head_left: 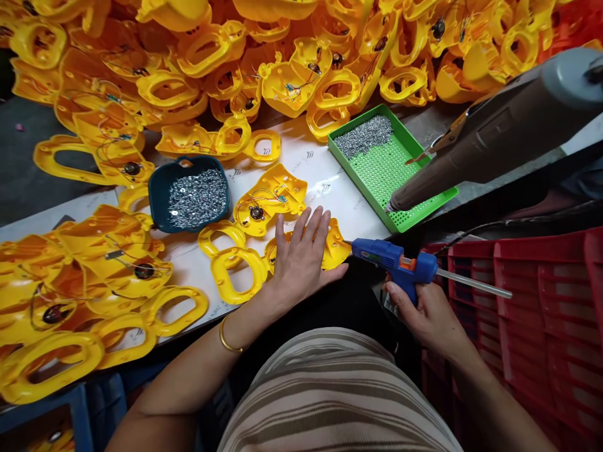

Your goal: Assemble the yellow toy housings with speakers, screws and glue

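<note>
My left hand [304,254] lies flat with its fingers stretched out over a yellow plastic shell half [337,246], covering much of it. My right hand [424,307] is wrapped round the grip of a blue hot glue gun [386,254]. A clear glue stick [473,282] sticks out of the gun's back end. The nozzle points left and is at the right edge of that shell; whether it touches cannot be told. Just beyond my left hand, another yellow shell [271,198] holds a small round speaker [257,213], wires and a little green circuit board [282,199].
A dark teal tray [157,207] of screws and a green perforated tray [377,182] with screws stand on the table. A brown power screwdriver [490,132] hangs over the green one. Yellow shells [193,81] pile up behind and at left. Red crates [546,314] stand at right.
</note>
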The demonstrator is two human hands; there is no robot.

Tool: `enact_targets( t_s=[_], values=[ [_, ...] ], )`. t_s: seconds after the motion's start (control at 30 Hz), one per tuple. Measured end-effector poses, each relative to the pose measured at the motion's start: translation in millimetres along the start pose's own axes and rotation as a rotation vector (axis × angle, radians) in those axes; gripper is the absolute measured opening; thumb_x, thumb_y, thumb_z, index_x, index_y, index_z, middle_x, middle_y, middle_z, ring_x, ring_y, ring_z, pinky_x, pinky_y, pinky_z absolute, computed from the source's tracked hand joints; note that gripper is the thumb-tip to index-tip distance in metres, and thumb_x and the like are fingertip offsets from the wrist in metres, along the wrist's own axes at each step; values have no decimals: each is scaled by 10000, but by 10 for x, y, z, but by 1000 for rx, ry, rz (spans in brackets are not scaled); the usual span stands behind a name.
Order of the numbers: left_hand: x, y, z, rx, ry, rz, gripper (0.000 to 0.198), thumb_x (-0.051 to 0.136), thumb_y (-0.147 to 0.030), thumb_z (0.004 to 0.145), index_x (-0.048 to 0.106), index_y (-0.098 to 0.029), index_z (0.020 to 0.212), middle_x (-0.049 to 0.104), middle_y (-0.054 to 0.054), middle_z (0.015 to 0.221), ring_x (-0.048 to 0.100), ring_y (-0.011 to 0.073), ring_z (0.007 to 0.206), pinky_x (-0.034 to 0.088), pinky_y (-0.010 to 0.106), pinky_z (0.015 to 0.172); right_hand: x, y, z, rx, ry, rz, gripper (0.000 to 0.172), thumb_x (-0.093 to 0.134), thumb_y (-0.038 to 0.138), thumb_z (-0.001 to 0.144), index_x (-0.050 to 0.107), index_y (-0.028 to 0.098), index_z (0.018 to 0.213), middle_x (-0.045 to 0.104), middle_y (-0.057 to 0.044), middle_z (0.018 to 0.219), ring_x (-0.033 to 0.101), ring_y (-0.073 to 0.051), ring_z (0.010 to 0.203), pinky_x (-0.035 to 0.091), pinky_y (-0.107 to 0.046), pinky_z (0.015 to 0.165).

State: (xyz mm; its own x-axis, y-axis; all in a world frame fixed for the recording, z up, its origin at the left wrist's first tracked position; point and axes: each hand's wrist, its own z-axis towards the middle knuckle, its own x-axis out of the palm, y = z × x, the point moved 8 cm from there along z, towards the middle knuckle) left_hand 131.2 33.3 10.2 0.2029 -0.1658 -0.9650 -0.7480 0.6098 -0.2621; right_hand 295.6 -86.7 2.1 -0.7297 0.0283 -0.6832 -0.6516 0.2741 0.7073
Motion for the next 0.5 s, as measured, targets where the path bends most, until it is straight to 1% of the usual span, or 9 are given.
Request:
enact_targets(
  t_s=[0.13,0.23,0.3,0.4,0.5],
  values=[
    [-5,-8,-5,18,-19,0,908,597,-574,806,256,-122,1516,339,169,1542,295,353,1422,-90,577,1168,-27,60,2,-2,14,-14,399,456,507,912,562,190,695,492,-10,526,448,-148,481,293,-265,439],
    [-2,-2,-10,27,-21,-3,916,596,-577,807,242,-126,1521,335,170,1544,289,351,1426,-100,567,1168,-55,131,26,-24,14,-19,386,452,495,913,542,204,677,484,-9,517,450,-155,486,300,-274,454],
    [3,7,-11,30,-17,-9,918,597,-578,808,241,-122,1520,335,172,1543,290,349,1425,-109,562,1166,-73,164,42,-30,12,-25,372,457,489,913,538,206,684,503,-14,538,463,-160,501,323,-282,480],
    [12,30,-7,26,-11,-16,927,603,-585,802,246,-117,1517,331,171,1545,292,342,1425,-120,559,1164,-96,180,55,-21,22,-16,352,458,486,913,566,189,757,563,-33,625,494,-166,546,369,-296,537],
    [28,57,-8,17,-10,-22,941,609,-599,789,250,-120,1515,322,171,1549,288,341,1428,-110,557,1168,-94,121,51,43,89,44,361,478,497,905,586,179,774,563,-32,635,500,-164,563,391,-296,548]
  ],
)
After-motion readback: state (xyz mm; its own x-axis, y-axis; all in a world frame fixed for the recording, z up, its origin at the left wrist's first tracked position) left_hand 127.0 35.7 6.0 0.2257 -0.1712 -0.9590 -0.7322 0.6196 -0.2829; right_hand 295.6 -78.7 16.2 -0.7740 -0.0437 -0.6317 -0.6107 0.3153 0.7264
